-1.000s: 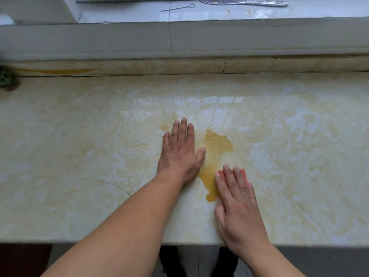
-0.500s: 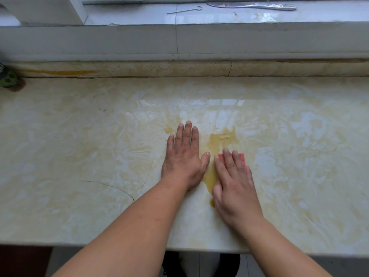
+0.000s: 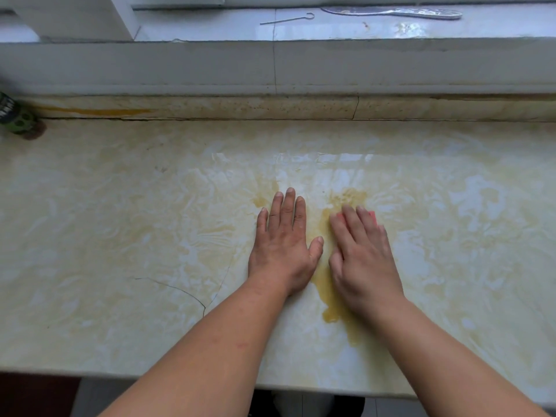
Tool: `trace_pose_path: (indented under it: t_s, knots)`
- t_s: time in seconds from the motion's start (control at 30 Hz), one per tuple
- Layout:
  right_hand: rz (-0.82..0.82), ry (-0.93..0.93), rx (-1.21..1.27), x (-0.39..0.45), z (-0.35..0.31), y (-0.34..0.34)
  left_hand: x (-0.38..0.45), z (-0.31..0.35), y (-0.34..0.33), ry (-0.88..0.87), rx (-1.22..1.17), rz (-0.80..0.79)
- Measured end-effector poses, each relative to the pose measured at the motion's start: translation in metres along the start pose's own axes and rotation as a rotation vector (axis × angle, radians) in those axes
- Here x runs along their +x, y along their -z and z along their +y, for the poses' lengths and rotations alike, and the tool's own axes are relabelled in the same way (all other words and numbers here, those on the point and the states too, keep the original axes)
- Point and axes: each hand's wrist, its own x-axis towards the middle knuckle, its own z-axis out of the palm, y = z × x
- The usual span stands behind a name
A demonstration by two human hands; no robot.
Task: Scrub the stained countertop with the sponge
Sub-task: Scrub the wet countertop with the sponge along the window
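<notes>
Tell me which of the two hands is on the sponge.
The right hand: its straight fingers press the pink sponge onto the yellow stain. The left hand lies flat on bare countertop.

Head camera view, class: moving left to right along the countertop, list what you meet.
Green bottle at the far left edge → thin crack in the countertop → left hand, flat on the surface → yellow stain → right hand pressing the pink sponge.

1. under my fingers, the sponge [image 3: 372, 216] shows pink-red.
2. the countertop [image 3: 120, 236] is cream marble with pale white veining.
3. the stain [image 3: 334, 314], mid-frame, is amber yellow.
4. far left, a green-patterned object [image 3: 16, 120].
</notes>
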Motion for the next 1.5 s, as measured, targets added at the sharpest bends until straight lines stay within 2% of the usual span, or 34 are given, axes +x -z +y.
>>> trace_pose_path:
  t_s: [0.13,0.33,0.53,0.77,0.9,1.0,1.13,1.23,1.37,1.43,1.5]
  knots:
    - [-0.003,-0.023,0.003,0.039,-0.002,0.006,0.001,-0.002,-0.002,0.001,0.022,0.007]
    - [0.002,0.015,0.012,-0.034,-0.003,-0.004,0.001,-0.001,-0.002,-0.003,0.004,0.010]
    - [-0.018,-0.040,0.039,0.033,-0.007,0.005,0.000,0.000,-0.001,0.003,0.014,-0.003]
    - [-0.003,0.005,0.064,-0.038,0.013,0.001,-0.002,0.001,0.003,0.005,0.004,-0.002]
    - [0.090,-0.173,0.097,0.007,0.035,0.013,-0.001,0.000,0.000,0.003,0.010,0.004]
    - [0.118,-0.212,0.111,0.065,0.035,0.022,-0.001,0.000,-0.001,0.005,0.025,0.003]
    - [0.028,-0.086,0.105,0.087,0.012,0.019,0.000,0.000,-0.002,0.011,0.029,0.009]
    - [-0.050,0.095,0.091,0.059,-0.004,0.015,0.001,-0.001,-0.002,0.005,0.035,0.004]
    - [-0.081,0.233,0.081,0.007,0.010,0.011,0.001,-0.002,-0.002,-0.004,0.014,0.019]
    - [-0.070,0.188,0.067,0.007,0.025,0.015,0.001,-0.002,-0.002,-0.006,0.012,0.026]
    - [-0.024,0.056,0.085,0.031,0.031,0.020,0.000,-0.002,-0.002,-0.004,0.012,0.025]
